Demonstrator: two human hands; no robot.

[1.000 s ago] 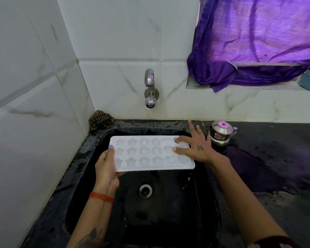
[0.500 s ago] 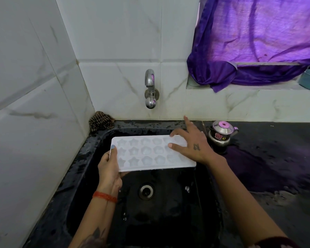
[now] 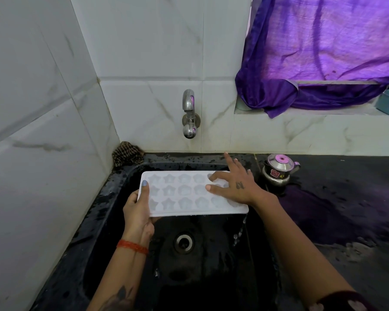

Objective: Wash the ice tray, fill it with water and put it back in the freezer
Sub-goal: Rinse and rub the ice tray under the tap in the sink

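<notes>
A white ice tray [image 3: 184, 194] with star and round moulds is held level over the black sink [image 3: 112, 198], below the steel tap [image 3: 189, 113]. My left hand [image 3: 137, 207] grips its left end, thumb on top and fingers underneath. My right hand [image 3: 236, 187] lies on the tray's right part with fingers spread and fairly straight, fingertips touching the moulds. A thin stream of water runs off the tray's near right corner into the sink. No water comes from the tap.
The sink drain [image 3: 184, 243] sits below the tray. A checked cloth [image 3: 127, 153] is bunched in the back left corner. A small steel kettle [image 3: 279, 170] stands on the wet black counter [image 3: 346, 209] to the right. A purple curtain [image 3: 323, 52] hangs over a window ledge.
The tray has shifted slightly and tipped so water now spills from its near right corner. My right hand has slid left across the moulds. My left hand keeps its grip.
</notes>
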